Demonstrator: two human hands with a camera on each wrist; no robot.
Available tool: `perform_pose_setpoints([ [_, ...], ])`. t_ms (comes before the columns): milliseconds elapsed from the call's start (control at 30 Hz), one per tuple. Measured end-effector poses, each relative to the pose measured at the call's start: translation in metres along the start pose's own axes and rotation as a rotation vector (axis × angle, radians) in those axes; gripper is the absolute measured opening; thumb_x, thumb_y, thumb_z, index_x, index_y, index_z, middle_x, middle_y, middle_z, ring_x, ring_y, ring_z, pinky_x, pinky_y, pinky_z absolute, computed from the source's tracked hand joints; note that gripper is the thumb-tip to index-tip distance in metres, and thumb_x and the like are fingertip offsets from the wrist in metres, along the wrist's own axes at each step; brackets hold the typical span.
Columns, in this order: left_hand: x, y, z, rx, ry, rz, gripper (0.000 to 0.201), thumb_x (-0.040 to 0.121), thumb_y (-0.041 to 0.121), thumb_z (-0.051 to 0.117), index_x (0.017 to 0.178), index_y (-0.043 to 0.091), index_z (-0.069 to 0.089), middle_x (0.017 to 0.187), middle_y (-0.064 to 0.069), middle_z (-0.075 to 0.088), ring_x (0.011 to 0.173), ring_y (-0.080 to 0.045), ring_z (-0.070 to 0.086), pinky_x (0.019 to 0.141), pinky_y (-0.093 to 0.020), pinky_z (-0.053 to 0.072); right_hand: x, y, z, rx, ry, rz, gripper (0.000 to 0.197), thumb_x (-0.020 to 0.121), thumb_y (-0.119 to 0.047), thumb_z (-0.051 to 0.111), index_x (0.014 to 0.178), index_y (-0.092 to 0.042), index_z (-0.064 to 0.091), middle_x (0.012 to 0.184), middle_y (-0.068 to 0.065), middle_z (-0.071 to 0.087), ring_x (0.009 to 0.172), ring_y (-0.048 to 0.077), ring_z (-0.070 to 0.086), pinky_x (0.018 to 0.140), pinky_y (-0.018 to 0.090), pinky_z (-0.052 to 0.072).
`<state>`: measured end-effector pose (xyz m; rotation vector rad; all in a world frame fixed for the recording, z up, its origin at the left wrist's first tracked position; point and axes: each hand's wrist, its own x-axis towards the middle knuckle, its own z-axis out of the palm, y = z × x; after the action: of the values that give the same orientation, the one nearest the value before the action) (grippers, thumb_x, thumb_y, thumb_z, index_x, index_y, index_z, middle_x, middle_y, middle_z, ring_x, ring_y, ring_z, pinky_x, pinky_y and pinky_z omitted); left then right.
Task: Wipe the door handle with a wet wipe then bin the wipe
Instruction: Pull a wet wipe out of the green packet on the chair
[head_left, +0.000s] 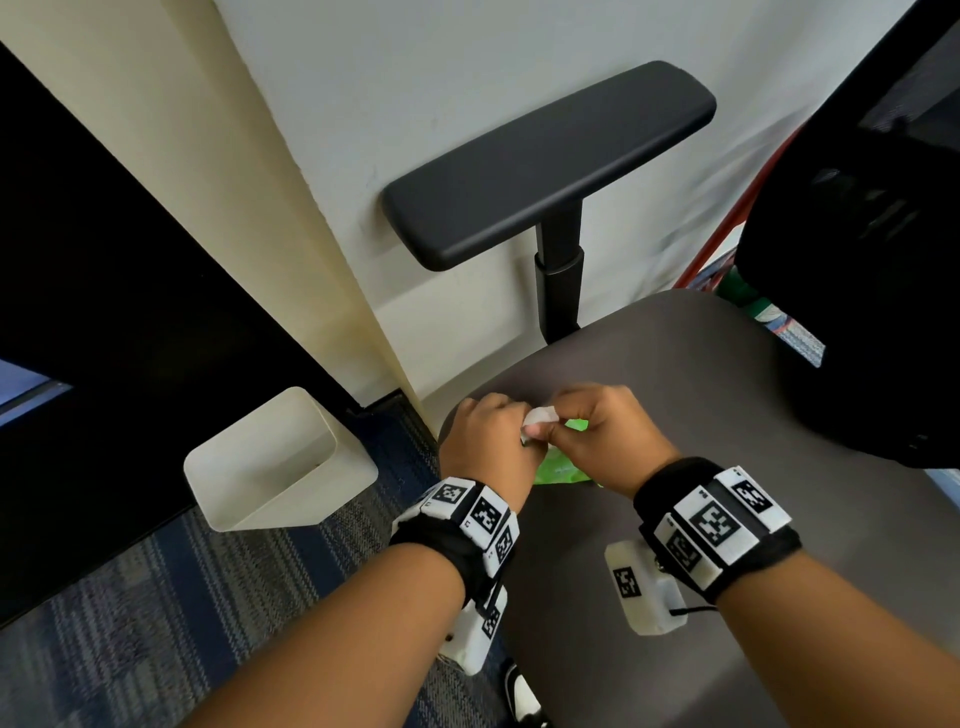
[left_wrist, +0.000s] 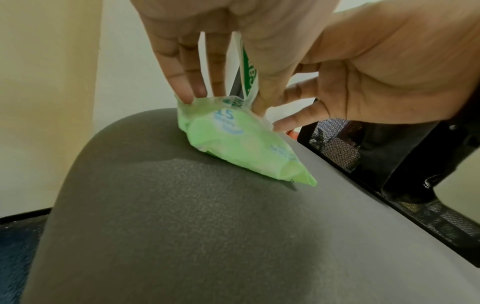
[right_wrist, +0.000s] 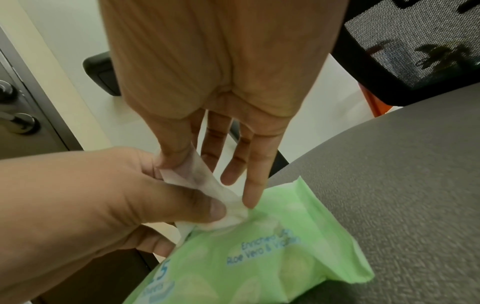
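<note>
A green wet wipe pack (head_left: 563, 465) lies on the grey chair seat (head_left: 701, 415). My left hand (head_left: 488, 441) grips the pack's end, fingertips on its crinkled edge (left_wrist: 221, 96), with the peeled label flap (left_wrist: 248, 67) standing up between its fingers. My right hand (head_left: 608, 436) pinches a white wet wipe (right_wrist: 205, 181) that comes out of the pack's opening (right_wrist: 272, 257); the left thumb presses on the wipe there. The wipe (head_left: 540, 418) shows between both hands. The metal door handle (right_wrist: 18, 121) is at the far left of the right wrist view.
A cream bin (head_left: 291, 499) stands open on the blue carpet left of the chair, beside the dark door (head_left: 104, 312). The chair's black armrest (head_left: 545, 161) is above the hands; its mesh backrest (head_left: 872, 260) is on the right.
</note>
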<state>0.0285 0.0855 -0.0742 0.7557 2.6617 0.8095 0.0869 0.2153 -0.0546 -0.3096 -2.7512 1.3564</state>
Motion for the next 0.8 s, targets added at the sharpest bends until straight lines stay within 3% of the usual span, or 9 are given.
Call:
perform_pose_setpoints([
  [67,0.001,0.0,0.001,0.006,0.006,-0.006,0.016,0.078,0.025,0.06,0.065,0.019,0.052,0.081,-0.002,0.057,0.086,-0.027,0.052,0.058,-0.037,0.044,0.0,0.001,-0.002,0.003,0.003,-0.021,0.009,0.083,-0.018,0.073,0.077,-0.014,0.079,0.075,0.001,0.067,0.069,0.011,0.062,0.066,0.023,0.048],
  [167,0.001,-0.001,0.001,0.016,-0.002,-0.01,0.016,0.077,0.026,0.062,0.066,0.019,0.053,0.081,-0.001,0.056,0.087,-0.025,0.051,0.056,-0.034,0.039,-0.001,0.0,-0.007,-0.002,0.019,-0.062,0.01,0.083,-0.015,0.073,0.075,-0.013,0.078,0.074,0.002,0.066,0.068,0.01,0.06,0.066,0.02,0.047],
  [267,0.001,-0.001,0.003,0.02,-0.012,-0.003,0.012,0.075,0.025,0.062,0.068,0.018,0.057,0.08,-0.002,0.057,0.086,-0.027,0.052,0.059,-0.037,0.044,-0.002,-0.002,-0.009,0.0,0.039,-0.082,0.011,0.083,-0.011,0.072,0.074,-0.013,0.078,0.075,0.001,0.067,0.068,0.009,0.06,0.067,0.018,0.048],
  [433,-0.002,-0.001,0.004,0.014,-0.012,0.0,0.009,0.074,0.028,0.062,0.073,0.02,0.06,0.082,-0.001,0.06,0.086,-0.026,0.053,0.065,-0.04,0.048,-0.007,-0.005,-0.01,-0.017,0.07,-0.109,0.013,0.084,-0.015,0.069,0.074,-0.012,0.077,0.073,0.003,0.066,0.068,0.014,0.062,0.064,0.025,0.049],
  [533,-0.003,0.001,0.003,0.024,-0.015,-0.002,0.01,0.074,0.029,0.062,0.078,0.02,0.063,0.086,-0.001,0.061,0.089,-0.025,0.053,0.067,-0.04,0.049,-0.011,-0.008,-0.012,-0.016,0.098,-0.137,0.015,0.085,-0.016,0.068,0.074,-0.011,0.077,0.071,0.002,0.065,0.067,0.012,0.061,0.063,0.022,0.048],
  [600,-0.004,0.002,0.002,0.028,-0.019,-0.006,0.011,0.074,0.029,0.061,0.081,0.021,0.064,0.087,0.0,0.062,0.09,-0.025,0.053,0.067,-0.04,0.05,-0.012,-0.009,-0.012,-0.028,0.111,-0.138,0.017,0.085,-0.018,0.067,0.074,-0.01,0.077,0.071,0.001,0.065,0.066,0.012,0.061,0.062,0.023,0.048],
  [733,-0.007,0.004,0.002,0.03,-0.018,-0.007,0.009,0.076,0.027,0.062,0.082,0.021,0.064,0.089,-0.001,0.063,0.092,-0.026,0.053,0.065,-0.039,0.05,-0.016,-0.01,-0.011,-0.035,0.11,-0.142,0.011,0.085,-0.013,0.07,0.077,-0.012,0.078,0.071,-0.003,0.064,0.066,0.007,0.06,0.064,0.014,0.045],
  [800,-0.009,0.005,0.002,0.012,-0.006,0.005,0.01,0.077,0.029,0.061,0.079,0.019,0.061,0.087,-0.002,0.062,0.091,-0.027,0.052,0.063,-0.038,0.048,-0.016,-0.01,-0.011,-0.03,0.094,-0.116,0.011,0.085,-0.013,0.07,0.078,-0.015,0.078,0.073,-0.004,0.066,0.069,0.007,0.062,0.065,0.018,0.048],
])
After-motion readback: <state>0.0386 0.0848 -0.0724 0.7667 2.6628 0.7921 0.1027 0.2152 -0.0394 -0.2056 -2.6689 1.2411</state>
